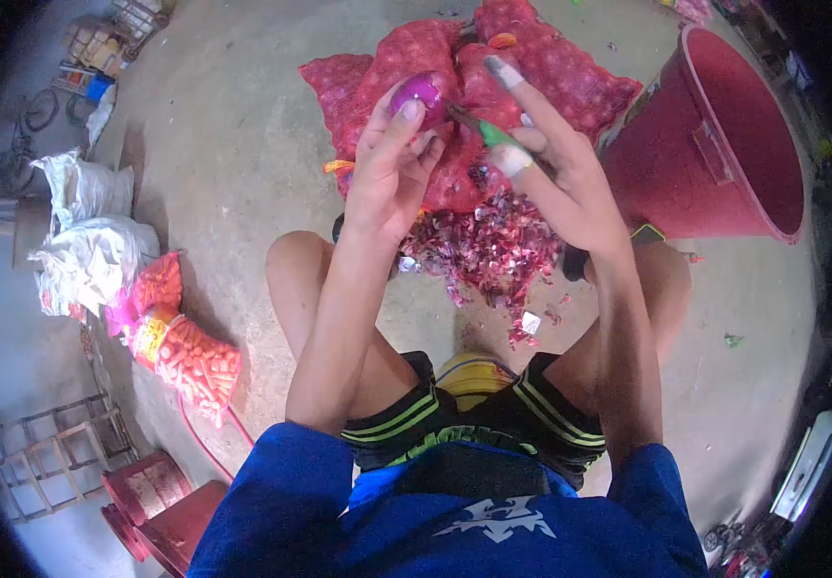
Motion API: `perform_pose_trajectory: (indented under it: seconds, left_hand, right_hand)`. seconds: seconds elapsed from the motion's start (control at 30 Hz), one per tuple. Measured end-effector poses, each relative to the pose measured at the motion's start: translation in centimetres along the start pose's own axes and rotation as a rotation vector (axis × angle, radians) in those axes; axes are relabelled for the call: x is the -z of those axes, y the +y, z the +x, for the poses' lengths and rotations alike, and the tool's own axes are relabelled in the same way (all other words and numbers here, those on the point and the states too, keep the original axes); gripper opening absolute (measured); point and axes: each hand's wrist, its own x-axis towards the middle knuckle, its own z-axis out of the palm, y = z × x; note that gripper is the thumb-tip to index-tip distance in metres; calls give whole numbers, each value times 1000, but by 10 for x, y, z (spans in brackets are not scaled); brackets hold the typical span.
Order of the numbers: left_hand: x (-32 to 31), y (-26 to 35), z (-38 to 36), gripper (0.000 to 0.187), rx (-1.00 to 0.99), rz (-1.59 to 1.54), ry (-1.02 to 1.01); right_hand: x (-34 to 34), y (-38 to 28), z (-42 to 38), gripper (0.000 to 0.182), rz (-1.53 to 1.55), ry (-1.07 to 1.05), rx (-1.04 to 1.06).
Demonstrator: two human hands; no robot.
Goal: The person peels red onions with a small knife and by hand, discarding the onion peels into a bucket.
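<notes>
My left hand (389,178) is closed around a shiny purple onion (414,93), held up in front of me with the thumb across it. In my right hand (570,178) is a small knife (498,136) with a green handle, its dark blade pointing at the onion. The right index finger is stretched out, and white wrapping covers the tips of that finger and the thumb. Below both hands, a pile of loose red onion skins (493,252) lies on the floor. Red net sacks of onions (396,72) lie just beyond it.
A large red tub (652,159) leans at the right, its mouth facing right. White sacks (98,246) and an orange-filled net bag (199,361) sit on the left. Red containers (151,486) stand at lower left. Beneath me is a yellow seat (474,376).
</notes>
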Motion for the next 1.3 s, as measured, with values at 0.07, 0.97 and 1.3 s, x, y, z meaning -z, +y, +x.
perform_pose_trajectory:
  seconds: [0.07,0.97,1.3]
  left_hand:
    - [2,0,1,45,12,-13,-87]
    - [-14,1,1,72,-85,76,-241]
    - [-14,7,-1,82,-129,59,-255]
  right_hand:
    - [-1,3,3,65,-40,-16,-68]
    - [17,27,2,59,-44,362,-123]
    - [22,20,2,54,501,402,68]
